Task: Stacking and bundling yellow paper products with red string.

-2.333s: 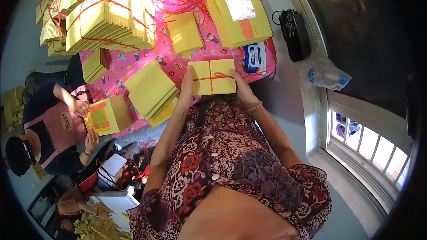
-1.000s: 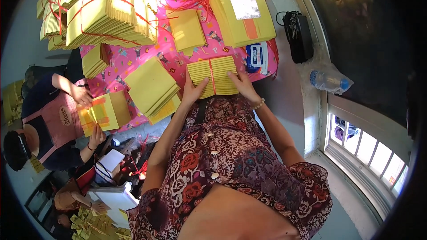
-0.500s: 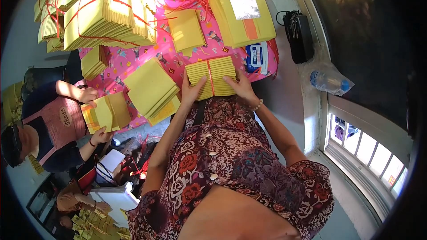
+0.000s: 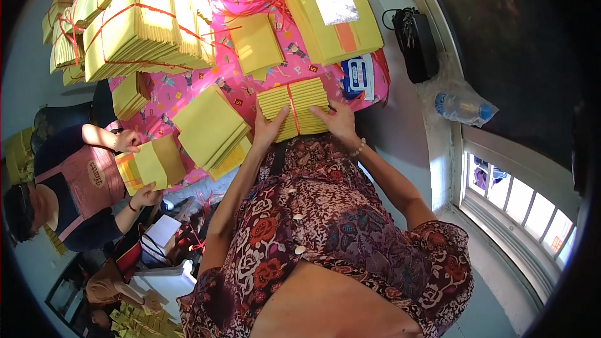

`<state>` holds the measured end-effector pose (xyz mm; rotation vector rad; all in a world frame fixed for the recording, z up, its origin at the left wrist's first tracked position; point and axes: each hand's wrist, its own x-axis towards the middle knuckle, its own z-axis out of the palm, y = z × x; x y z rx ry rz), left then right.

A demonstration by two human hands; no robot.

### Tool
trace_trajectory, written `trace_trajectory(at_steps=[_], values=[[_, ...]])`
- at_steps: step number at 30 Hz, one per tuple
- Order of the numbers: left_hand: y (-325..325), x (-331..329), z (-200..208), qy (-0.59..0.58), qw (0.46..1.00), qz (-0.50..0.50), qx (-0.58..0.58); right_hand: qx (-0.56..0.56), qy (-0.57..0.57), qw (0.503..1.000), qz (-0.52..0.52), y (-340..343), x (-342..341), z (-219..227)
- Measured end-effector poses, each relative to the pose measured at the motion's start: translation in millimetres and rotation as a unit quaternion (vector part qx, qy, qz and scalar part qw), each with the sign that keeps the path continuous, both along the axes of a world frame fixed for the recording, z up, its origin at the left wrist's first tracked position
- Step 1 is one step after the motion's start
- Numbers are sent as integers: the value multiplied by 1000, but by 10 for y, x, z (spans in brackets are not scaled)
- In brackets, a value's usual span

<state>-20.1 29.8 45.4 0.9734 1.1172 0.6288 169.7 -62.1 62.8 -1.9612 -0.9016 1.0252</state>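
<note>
Both hands [image 4: 269, 128] seemingly unmoved on tied bundle [image 4: 294, 107]

Blue-white packet [image 4: 359, 77] beside tied yellow bundle [image 4: 294, 106].

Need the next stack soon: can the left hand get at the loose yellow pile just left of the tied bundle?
Probably yes. The left hand rests on the tied bundle, and the loose yellow pile lies beside it with nothing between.

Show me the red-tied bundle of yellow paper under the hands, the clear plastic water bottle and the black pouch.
Red-tied bundle of yellow paper [image 4: 299, 105]: head view, on its ribbed top beside the red string.
Clear plastic water bottle [image 4: 462, 106]: head view, middle of the body.
Black pouch [image 4: 416, 45]: head view, centre of its flat top.
</note>
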Motion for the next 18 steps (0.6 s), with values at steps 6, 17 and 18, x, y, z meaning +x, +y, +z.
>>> trace_trajectory(at_steps=[6,17,18], values=[[-24,-16,-70,25,998,2,52,18,36,999,-19,8,-32,70],[3,-123,-241,30,997,-39,60,13,-29,999,-4,-1,65,58],[-8,-106,-215,50,996,-40,63,12,-15,999,29,-14,95,59]])
